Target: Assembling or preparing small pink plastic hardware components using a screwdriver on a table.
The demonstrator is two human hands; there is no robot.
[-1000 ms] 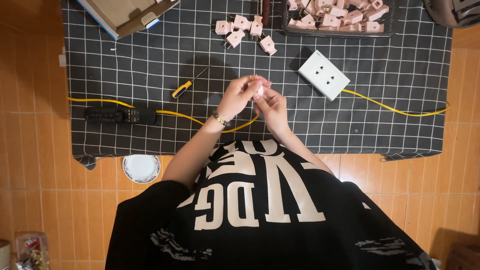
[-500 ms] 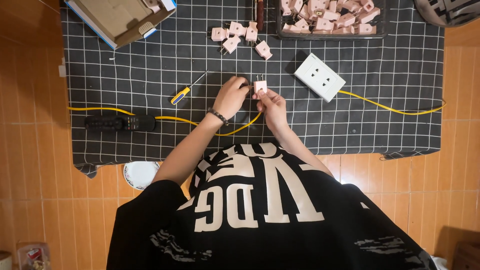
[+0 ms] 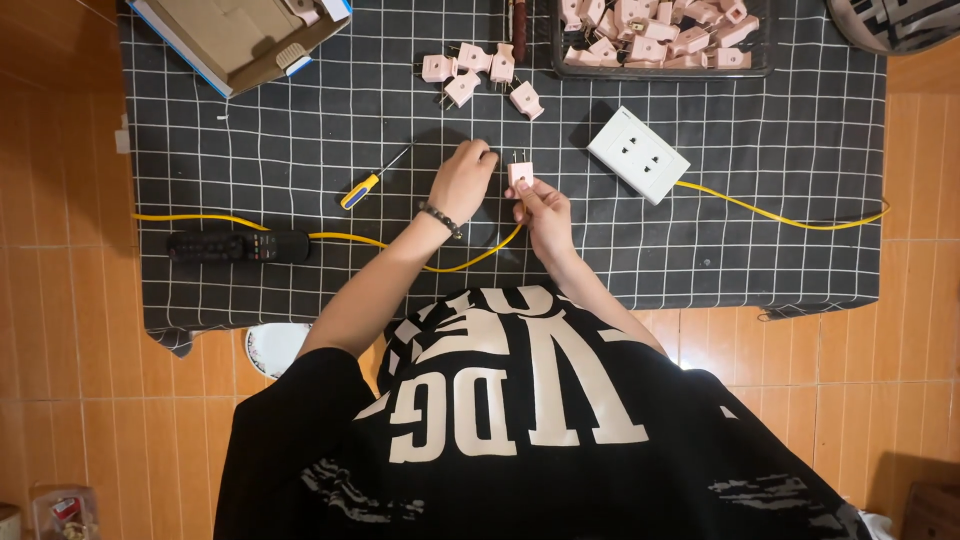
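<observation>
over the checked cloth (image 3: 300,150), right hand (image 3: 545,212) holds a pink plug (image 3: 520,173).

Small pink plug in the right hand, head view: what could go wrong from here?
The small pink two-pin plug is pinched only at its lower end by the right hand, so it could slip onto the black grid-patterned cloth. The yellow cable loops under both wrists and might snag. The left hand hovers close to the yellow-handled screwdriver and could knock it.
</observation>
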